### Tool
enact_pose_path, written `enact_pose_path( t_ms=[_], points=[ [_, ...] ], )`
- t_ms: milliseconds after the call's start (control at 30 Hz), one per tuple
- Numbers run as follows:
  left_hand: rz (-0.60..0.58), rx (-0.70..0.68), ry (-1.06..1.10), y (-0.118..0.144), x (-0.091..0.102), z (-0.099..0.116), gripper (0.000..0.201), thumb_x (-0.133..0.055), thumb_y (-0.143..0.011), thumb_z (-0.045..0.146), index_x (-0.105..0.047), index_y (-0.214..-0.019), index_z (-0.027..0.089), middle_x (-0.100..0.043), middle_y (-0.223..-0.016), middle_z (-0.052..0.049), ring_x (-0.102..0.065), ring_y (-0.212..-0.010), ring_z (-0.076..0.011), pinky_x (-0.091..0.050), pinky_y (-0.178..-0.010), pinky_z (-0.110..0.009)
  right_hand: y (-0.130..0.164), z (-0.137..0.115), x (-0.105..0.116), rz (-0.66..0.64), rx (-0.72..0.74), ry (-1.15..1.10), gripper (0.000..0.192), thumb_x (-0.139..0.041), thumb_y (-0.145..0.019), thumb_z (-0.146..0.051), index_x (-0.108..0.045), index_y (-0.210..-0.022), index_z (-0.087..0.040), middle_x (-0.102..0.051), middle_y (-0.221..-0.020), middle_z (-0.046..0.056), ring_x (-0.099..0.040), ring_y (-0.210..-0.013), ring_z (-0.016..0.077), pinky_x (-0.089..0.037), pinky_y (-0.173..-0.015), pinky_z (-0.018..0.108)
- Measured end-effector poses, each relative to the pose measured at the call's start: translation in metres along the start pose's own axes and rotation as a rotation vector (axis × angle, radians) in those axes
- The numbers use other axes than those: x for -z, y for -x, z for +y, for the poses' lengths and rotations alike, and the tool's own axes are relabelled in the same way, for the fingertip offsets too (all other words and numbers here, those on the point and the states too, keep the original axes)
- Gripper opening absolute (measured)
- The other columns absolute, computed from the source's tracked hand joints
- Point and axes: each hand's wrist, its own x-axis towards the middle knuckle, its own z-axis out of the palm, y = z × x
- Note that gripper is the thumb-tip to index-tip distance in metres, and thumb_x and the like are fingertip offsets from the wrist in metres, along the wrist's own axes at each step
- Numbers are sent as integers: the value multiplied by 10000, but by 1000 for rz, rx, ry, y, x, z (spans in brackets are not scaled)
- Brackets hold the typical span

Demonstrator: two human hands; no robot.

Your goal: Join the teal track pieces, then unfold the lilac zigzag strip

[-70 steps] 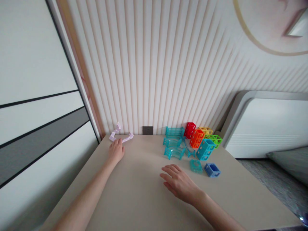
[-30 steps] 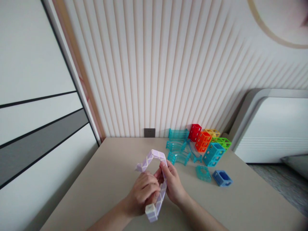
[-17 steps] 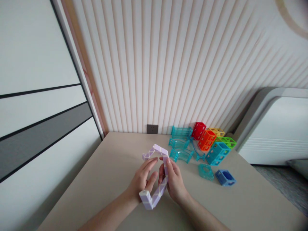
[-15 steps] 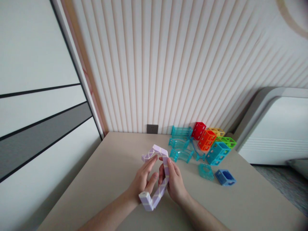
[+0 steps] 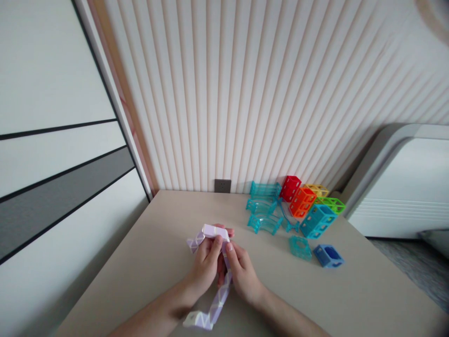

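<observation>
Right there, two bare hands come together on one lilac-and-white jointed chain (image 5: 220, 298). The left hand (image 5: 204, 267) closes around its upper stretch, thumb on top; the right hand (image 5: 243, 274) pinches the same strip from the side, thumb pressing it. One end juts out past the left hand, and the other trails down between the forearms, over the near part of a single beige table (image 5: 157, 252).

Farther off to the right I count three turquoise track pieces (image 5: 265, 224), one flat turquoise square (image 5: 300, 247) and one thin blue curved piece (image 5: 290, 225). Near them sit six open-sided blocks: one red (image 5: 290, 188), one orange (image 5: 302, 202), one yellow (image 5: 317, 190), one green (image 5: 334, 205), one light blue (image 5: 318, 221), and one darker blue (image 5: 329, 256), well apart from the cluster. Behind, one dark socket (image 5: 222, 186) sits on the ribbed wall (image 5: 224, 93).
</observation>
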Motion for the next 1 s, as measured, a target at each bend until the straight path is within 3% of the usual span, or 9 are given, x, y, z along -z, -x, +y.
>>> enact_pose_path(
  t_ms=[100, 233, 300, 500, 600, 767, 833, 933, 1000],
  points=[
    [-60, -15, -54, -3, 5, 1, 483, -601, -884, 628, -676, -1105, 205, -749, -1138, -112, -706, -978, -234, -573, -864, -335, 2, -4, 0, -65, -76, -38, 674, -441, -880, -801, -612, -890, -149, -524, -429, -55, -513, -329, 117, -406, -344, 202],
    [-127, -26, -32, -9, 12, 4, 517, -633, -855, 640, -689, -1066, 171, -760, -1085, -121, -640, -629, -147, -551, -635, -287, 2, -13, 12, -207, -259, -234, 700, -463, -868, -795, -630, -985, -126, -584, -453, -38, -466, -278, 99, -360, -300, 185],
    [-189, -30, 39, -12, 15, 3, 496, -635, -868, 619, -692, -1058, 164, -767, -1043, -116, -586, -529, -114, -543, -623, -299, 2, -18, 22, -298, -345, -331, 656, -483, -881, -757, -636, -990, -128, -584, -438, -44, -430, -254, 90, -338, -287, 174],
    [-361, 45, 171, -14, 22, -7, 467, -654, -874, 593, -703, -1095, 184, -774, -1040, -126, -715, -755, -211, -557, -834, -383, 1, -21, 46, -517, -512, -440, 594, -534, -879, -723, -649, -908, -141, -532, -387, -69, -409, -239, 80, -312, -293, 155],
    [-263, 45, 175, -14, 22, -8, 477, -695, -848, 583, -704, -1083, 169, -778, -1032, -134, -705, -707, -194, -557, -759, -354, -4, -17, 43, -513, -492, -441, 663, -482, -876, -769, -666, -860, -132, -521, -387, -64, -409, -237, 85, -341, -300, 174],
    [147, -70, 246, -26, 23, -3, 439, -808, -751, 547, -700, -965, 179, -775, -976, -86, -728, -988, -246, -540, -848, -318, -12, -16, 35, -225, -284, -523, 644, -555, -852, -755, -680, -1051, -155, -704, -673, -1, -525, -348, 86, -429, -357, 193],
    [273, -134, 288, -32, 27, 0, 432, -817, -749, 529, -682, -979, 190, -767, -982, -67, -725, -1008, -229, -536, -860, -304, -13, -17, 38, -179, -299, -553, 601, -571, -875, -710, -683, -1055, -148, -709, -734, 15, -534, -376, 76, -427, -367, 189],
    [326, -187, 299, -35, 33, 4, 447, -799, -767, 536, -648, -1021, 200, -767, -992, -63, -727, -1004, -219, -535, -864, -303, -13, -17, 43, -181, -361, -576, 490, -636, -878, -620, -686, -926, -134, -666, -706, 6, -501, -381, 55, -404, -370, 173],
    [241, -176, 273, -34, 33, 6, 506, -793, -769, 544, -612, -1095, 203, -771, -1022, -85, -723, -1038, -246, -538, -903, -351, -12, -19, 45, -170, -357, -572, 396, -713, -850, -531, -669, -883, -138, -613, -667, -22, -457, -377, 39, -383, -362, 160]
  ],
)
